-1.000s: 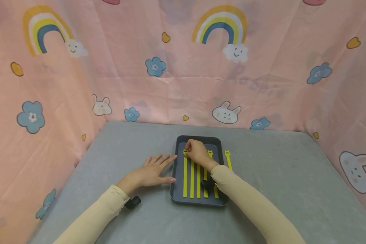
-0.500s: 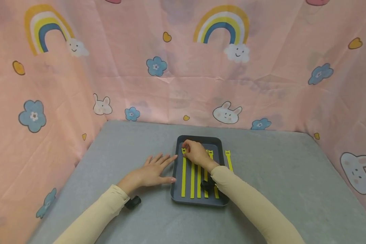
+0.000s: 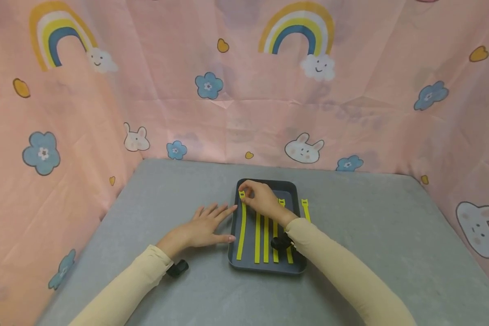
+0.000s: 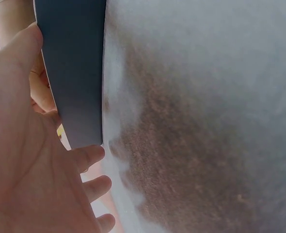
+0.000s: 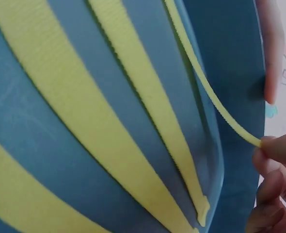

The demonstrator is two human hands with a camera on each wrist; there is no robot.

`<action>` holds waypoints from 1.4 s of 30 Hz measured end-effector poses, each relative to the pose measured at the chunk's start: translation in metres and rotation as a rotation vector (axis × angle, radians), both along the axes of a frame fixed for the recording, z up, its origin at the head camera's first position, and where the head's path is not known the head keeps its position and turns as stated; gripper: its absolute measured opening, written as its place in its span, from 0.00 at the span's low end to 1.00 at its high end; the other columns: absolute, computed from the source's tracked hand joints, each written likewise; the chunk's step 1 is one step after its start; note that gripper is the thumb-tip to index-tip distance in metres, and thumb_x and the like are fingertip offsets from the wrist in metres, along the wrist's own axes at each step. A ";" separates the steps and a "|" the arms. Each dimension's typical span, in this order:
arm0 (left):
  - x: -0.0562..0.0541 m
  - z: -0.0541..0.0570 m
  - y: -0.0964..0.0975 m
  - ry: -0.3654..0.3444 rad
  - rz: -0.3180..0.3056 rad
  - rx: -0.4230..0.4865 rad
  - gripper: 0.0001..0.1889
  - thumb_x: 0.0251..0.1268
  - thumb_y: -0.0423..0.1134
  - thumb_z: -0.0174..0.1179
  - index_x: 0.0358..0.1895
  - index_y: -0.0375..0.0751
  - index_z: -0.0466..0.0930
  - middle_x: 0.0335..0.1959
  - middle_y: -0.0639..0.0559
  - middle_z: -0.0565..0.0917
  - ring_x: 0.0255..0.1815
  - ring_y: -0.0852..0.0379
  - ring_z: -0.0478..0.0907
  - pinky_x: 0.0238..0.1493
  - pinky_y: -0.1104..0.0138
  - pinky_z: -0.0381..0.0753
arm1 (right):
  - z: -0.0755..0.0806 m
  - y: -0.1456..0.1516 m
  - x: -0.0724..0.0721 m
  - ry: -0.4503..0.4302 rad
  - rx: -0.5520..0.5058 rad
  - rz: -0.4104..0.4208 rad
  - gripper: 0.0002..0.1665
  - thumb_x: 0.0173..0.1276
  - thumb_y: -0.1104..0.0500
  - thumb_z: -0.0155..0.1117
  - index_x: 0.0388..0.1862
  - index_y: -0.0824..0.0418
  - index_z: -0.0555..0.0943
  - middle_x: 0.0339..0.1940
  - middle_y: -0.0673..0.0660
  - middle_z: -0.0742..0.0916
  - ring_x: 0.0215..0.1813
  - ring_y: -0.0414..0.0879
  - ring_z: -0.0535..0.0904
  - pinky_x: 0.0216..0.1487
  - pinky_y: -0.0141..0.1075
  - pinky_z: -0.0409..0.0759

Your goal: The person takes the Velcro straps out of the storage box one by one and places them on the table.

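Note:
A dark grey rectangular tray (image 3: 265, 268) lies on the table with several yellow strap cable ties (image 3: 266, 237) side by side inside it. My right hand (image 3: 265, 199) pinches the slotted head end of the leftmost cable tie (image 3: 242, 231) between thumb and fingertips. In the right wrist view this cable tie (image 5: 215, 102) bends upward off the tray floor towards the fingers. My left hand (image 3: 199, 230) has its fingers spread and touches the tray's left side; in the left wrist view the thumb and a finger rest against the tray wall (image 4: 75, 73). My right forearm hides part of the rightmost ties.
Another yellow cable tie (image 3: 305, 210) lies on the grey table (image 3: 371, 244) just right of the tray, partly behind the right sleeve. A pink patterned cloth (image 3: 244, 104) hangs at the back and sides. Black wrist cameras (image 3: 177, 268) sit under both wrists.
My right hand has moved slightly left and up, pulling the head of the leftmost cable tie towards the tray's far left corner; that tie now slants and curves. The left hand stays put.

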State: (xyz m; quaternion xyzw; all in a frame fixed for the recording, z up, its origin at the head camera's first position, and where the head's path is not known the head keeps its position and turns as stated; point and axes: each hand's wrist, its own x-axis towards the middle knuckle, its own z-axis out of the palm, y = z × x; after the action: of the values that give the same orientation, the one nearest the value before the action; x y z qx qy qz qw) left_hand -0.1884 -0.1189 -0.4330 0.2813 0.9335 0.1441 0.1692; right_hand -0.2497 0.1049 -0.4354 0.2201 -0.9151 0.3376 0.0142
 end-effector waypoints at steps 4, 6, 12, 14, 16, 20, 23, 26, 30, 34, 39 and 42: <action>-0.001 0.000 -0.001 0.001 -0.009 0.009 0.46 0.65 0.72 0.50 0.81 0.63 0.40 0.83 0.46 0.49 0.83 0.37 0.42 0.76 0.34 0.38 | 0.006 0.003 -0.001 0.009 -0.029 0.013 0.15 0.70 0.59 0.66 0.55 0.57 0.80 0.35 0.53 0.85 0.25 0.40 0.74 0.29 0.32 0.74; -0.001 -0.001 -0.001 0.001 -0.009 0.005 0.46 0.65 0.72 0.49 0.81 0.64 0.40 0.83 0.47 0.49 0.83 0.38 0.42 0.77 0.35 0.38 | 0.011 0.005 -0.002 0.009 -0.059 0.023 0.16 0.70 0.59 0.65 0.55 0.57 0.80 0.36 0.53 0.85 0.28 0.40 0.75 0.31 0.33 0.74; -0.002 -0.001 0.000 -0.001 0.000 0.003 0.46 0.64 0.73 0.49 0.80 0.66 0.39 0.83 0.48 0.49 0.83 0.38 0.41 0.77 0.35 0.38 | 0.032 0.008 0.000 -0.031 -0.141 0.045 0.16 0.71 0.59 0.64 0.57 0.58 0.80 0.35 0.54 0.85 0.27 0.44 0.74 0.30 0.35 0.74; -0.001 0.000 0.000 -0.005 0.002 -0.001 0.47 0.64 0.73 0.49 0.80 0.67 0.39 0.83 0.48 0.49 0.83 0.38 0.41 0.77 0.35 0.37 | 0.037 0.009 0.001 -0.038 -0.159 0.047 0.16 0.72 0.59 0.63 0.57 0.57 0.79 0.35 0.54 0.85 0.25 0.44 0.73 0.29 0.35 0.73; -0.001 0.000 0.000 -0.008 0.001 -0.008 0.47 0.64 0.74 0.49 0.81 0.66 0.39 0.83 0.48 0.49 0.83 0.38 0.41 0.77 0.35 0.37 | 0.042 0.009 0.002 -0.040 -0.172 0.045 0.17 0.71 0.59 0.64 0.57 0.57 0.79 0.34 0.54 0.85 0.25 0.44 0.73 0.28 0.34 0.73; 0.001 0.000 0.000 -0.008 0.002 -0.020 0.47 0.64 0.74 0.48 0.81 0.66 0.38 0.83 0.49 0.49 0.83 0.39 0.42 0.78 0.36 0.37 | 0.053 0.009 0.002 -0.043 -0.187 0.033 0.17 0.71 0.58 0.64 0.57 0.56 0.79 0.36 0.54 0.85 0.24 0.45 0.71 0.26 0.34 0.72; 0.001 -0.001 0.000 -0.003 0.002 -0.019 0.47 0.64 0.74 0.48 0.81 0.66 0.38 0.83 0.49 0.50 0.83 0.39 0.42 0.78 0.36 0.37 | 0.060 0.011 0.003 -0.049 -0.217 0.032 0.18 0.71 0.58 0.64 0.58 0.57 0.78 0.35 0.55 0.84 0.24 0.47 0.72 0.27 0.35 0.73; 0.000 -0.003 0.000 0.005 0.000 -0.012 0.47 0.64 0.74 0.48 0.81 0.66 0.39 0.82 0.49 0.50 0.83 0.39 0.43 0.77 0.36 0.38 | 0.067 0.014 0.004 -0.055 -0.251 0.037 0.18 0.71 0.57 0.64 0.58 0.57 0.78 0.35 0.55 0.84 0.24 0.48 0.73 0.27 0.36 0.74; 0.000 -0.002 0.000 0.005 0.002 -0.001 0.46 0.64 0.74 0.49 0.81 0.66 0.40 0.82 0.48 0.50 0.83 0.39 0.42 0.77 0.35 0.38 | 0.076 0.018 0.006 -0.067 -0.296 0.052 0.18 0.71 0.58 0.65 0.58 0.54 0.77 0.35 0.56 0.84 0.24 0.48 0.73 0.27 0.36 0.76; -0.001 -0.003 -0.001 0.004 0.003 -0.004 0.47 0.64 0.74 0.48 0.80 0.66 0.39 0.83 0.49 0.50 0.83 0.39 0.42 0.78 0.36 0.37 | 0.084 0.023 0.005 -0.058 -0.329 0.053 0.18 0.70 0.58 0.66 0.58 0.53 0.78 0.35 0.56 0.84 0.23 0.47 0.73 0.26 0.35 0.76; -0.001 -0.003 -0.001 0.006 0.006 0.007 0.47 0.63 0.74 0.49 0.81 0.66 0.40 0.83 0.48 0.50 0.83 0.39 0.42 0.78 0.36 0.37 | 0.094 0.029 0.003 -0.027 -0.347 0.038 0.18 0.69 0.58 0.67 0.57 0.54 0.79 0.33 0.57 0.84 0.23 0.45 0.73 0.26 0.35 0.76; -0.001 -0.003 -0.001 0.004 0.005 0.007 0.47 0.63 0.74 0.50 0.81 0.65 0.40 0.83 0.48 0.50 0.83 0.39 0.42 0.78 0.36 0.37 | 0.102 0.032 0.003 -0.004 -0.358 0.029 0.18 0.69 0.59 0.67 0.57 0.57 0.79 0.33 0.58 0.84 0.21 0.44 0.73 0.25 0.34 0.76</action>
State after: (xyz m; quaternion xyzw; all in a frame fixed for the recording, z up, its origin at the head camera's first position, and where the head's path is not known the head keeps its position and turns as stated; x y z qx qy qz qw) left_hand -0.1897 -0.1196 -0.4362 0.2800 0.9339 0.1475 0.1661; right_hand -0.2468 0.1369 -0.3339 0.2264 -0.8371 0.4958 0.0463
